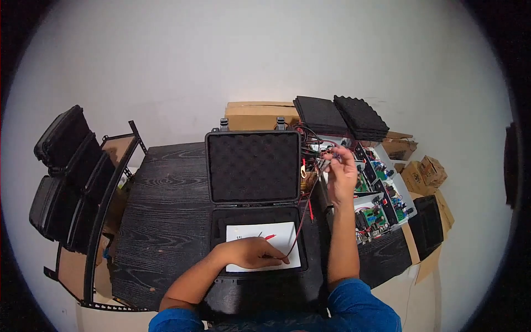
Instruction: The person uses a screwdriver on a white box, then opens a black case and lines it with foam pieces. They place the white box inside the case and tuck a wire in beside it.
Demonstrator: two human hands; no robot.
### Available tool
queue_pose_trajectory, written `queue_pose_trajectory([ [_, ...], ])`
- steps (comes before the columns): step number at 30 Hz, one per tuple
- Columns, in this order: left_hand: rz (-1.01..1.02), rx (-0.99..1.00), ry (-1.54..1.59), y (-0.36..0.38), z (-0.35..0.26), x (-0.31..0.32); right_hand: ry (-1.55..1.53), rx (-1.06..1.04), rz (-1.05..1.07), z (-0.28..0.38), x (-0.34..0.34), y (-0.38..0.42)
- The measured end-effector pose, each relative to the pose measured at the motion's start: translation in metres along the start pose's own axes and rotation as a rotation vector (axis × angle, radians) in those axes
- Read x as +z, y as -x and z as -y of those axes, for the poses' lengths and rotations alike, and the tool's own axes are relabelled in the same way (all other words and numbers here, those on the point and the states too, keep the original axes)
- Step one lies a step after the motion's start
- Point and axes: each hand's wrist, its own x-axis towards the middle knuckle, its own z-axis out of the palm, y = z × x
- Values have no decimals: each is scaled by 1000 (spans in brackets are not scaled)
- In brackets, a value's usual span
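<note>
My left hand [257, 253] is over the white sheet [287, 232] in the lower half of an open black case [256, 204]. Its fingers are closed on a thin dark red cable [300, 228]. Beside that hand, a red-tipped probe [270, 237] shows on the sheet. From my left hand the cable runs up to my right hand [338, 166], which is raised to the right of the foam-lined lid [253, 167]. The fingers of my right hand are bent round a bunch of cables, with more cables hanging behind the lid's right edge.
White trays with green circuit boards [369, 217] stand at the right. Black foam sheets [359, 117] and a cardboard box [260, 109] are behind. Black cases [63, 138] sit on a rack at the left. The dark wooden table [163, 221] lies beneath the case.
</note>
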Motion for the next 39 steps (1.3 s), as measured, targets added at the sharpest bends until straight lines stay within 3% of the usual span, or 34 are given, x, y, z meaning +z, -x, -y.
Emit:
queue_pose_trajectory([
  [8,6,-75,-23,0,-18,-8,-373,-204,36,66,-17,8],
  [14,-2,-73,-24,0,-12,-6,-552,-146,353,91,-31,2],
  [18,-49,-26,-30,0,-5,-2,-118,13,149,78,-30,4],
  [22,-40,-13,-46,0,-5,-3,533,247,154,54,-19,-2],
  [24,-45,7,-72,0,-2,-3,903,155,222,29,-22,-13],
  [26,-47,7,-52,0,-1,-2,1126,-118,264,7,-17,-24],
  [28,-52,-13,-60,-1,0,-1,1261,-127,274,-17,-15,-38],
  [33,-51,-2,-41,0,-2,-4,1457,121,468,-44,-6,-62],
  [36,-34,-17,-60,-1,-1,-6,1166,-89,368,-50,-10,-62],
  [39,-45,-3,-47,-2,2,-5,1100,-251,340,-33,-10,-57],
])
